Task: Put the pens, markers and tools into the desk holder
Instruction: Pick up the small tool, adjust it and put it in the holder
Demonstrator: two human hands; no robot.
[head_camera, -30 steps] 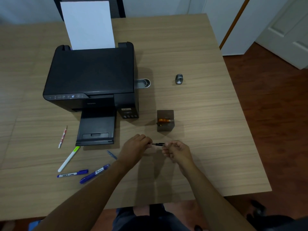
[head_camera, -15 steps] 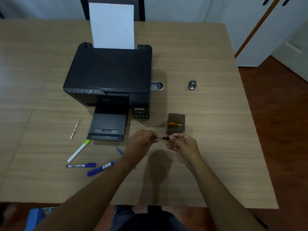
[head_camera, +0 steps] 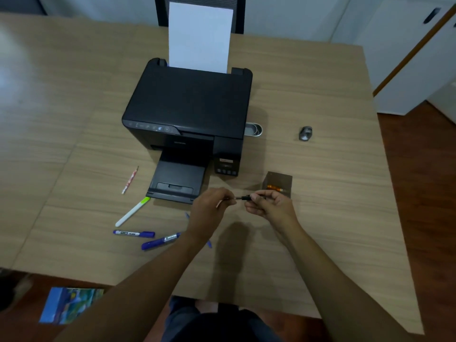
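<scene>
At centre frame, the left hand (head_camera: 211,206) and right hand (head_camera: 270,206) pinched opposite ends of a thin black pen (head_camera: 243,198) above the wooden table (head_camera: 333,193). The dark desk holder (head_camera: 280,185), with something orange inside, stood just beyond the right hand. Two purple markers (head_camera: 134,233), a green-capped highlighter (head_camera: 132,212) and a patterned pencil (head_camera: 130,180) lay lower left, near the black printer (head_camera: 190,107).

Your left hand (head_camera: 212,206) and right hand (head_camera: 270,206) cover both ends of the black pen (head_camera: 244,198); only its middle shows. Your left forearm hides most of a blue pen (head_camera: 187,215). The orange thing (head_camera: 274,187) in the holder (head_camera: 280,182) is too blurred to identify.
</scene>
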